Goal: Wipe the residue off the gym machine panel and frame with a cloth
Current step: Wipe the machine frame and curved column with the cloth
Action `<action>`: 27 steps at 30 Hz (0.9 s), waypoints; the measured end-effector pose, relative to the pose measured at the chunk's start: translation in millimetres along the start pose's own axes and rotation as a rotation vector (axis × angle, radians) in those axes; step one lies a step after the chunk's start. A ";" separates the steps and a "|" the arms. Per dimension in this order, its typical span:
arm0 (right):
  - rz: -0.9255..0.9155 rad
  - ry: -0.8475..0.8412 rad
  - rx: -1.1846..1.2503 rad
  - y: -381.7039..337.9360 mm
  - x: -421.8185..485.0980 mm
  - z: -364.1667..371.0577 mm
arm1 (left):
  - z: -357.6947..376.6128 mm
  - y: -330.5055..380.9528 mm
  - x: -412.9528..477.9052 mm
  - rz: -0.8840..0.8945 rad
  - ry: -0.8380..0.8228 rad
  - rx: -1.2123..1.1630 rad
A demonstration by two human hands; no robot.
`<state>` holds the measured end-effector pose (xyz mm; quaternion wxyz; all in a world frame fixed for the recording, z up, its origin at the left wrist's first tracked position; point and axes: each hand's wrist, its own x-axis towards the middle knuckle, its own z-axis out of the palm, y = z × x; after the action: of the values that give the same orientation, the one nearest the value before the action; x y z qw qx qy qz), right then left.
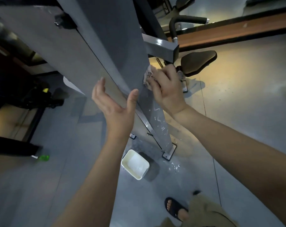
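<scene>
While right hand [166, 89] presses it, cloth [148, 76] sits on frame [116, 46] right edge.
Right fingers curl round the bunched pale cloth, pushing it to the grey frame's right edge, just below the crossbar [160, 48]. Left hand [114, 102] is released, fingers relaxed, thumb tip touching the frame's front corner beside the light panel [60, 40]. White residue streaks [160, 122] mark the frame lower down, toward its base. White tub [135, 164] stands on the floor [237, 112] near the base plate [169, 153].
</scene>
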<state>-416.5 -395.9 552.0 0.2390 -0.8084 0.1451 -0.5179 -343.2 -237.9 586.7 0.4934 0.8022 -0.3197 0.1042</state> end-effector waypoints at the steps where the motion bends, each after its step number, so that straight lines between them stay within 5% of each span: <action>1: 0.066 -0.055 0.016 2.6 -16.9 1.6 | 1.5 0.9 -0.8 -0.005 -0.019 -0.007; 7: 0.370 -0.121 0.129 1.0 -52.0 3.1 | 13.8 22.1 -8.9 -0.069 -0.063 -0.045; 13: 0.127 0.029 0.220 -25.6 -7.3 -4.1 | 14.5 26.1 -10.8 -0.062 -0.076 0.041; 21: 0.435 -0.080 0.232 -7.6 -73.4 9.0 | 9.9 34.1 -11.7 -0.102 -0.111 0.105; 27: 0.255 -0.003 0.318 -28.4 -26.8 -5.0 | 10.2 19.1 -7.5 -0.045 -0.090 0.117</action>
<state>-432.7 -360.2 548.4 0.4276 -0.7363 0.1624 -0.4986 -362.3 -249.5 591.9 0.4329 0.8405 -0.3168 0.0754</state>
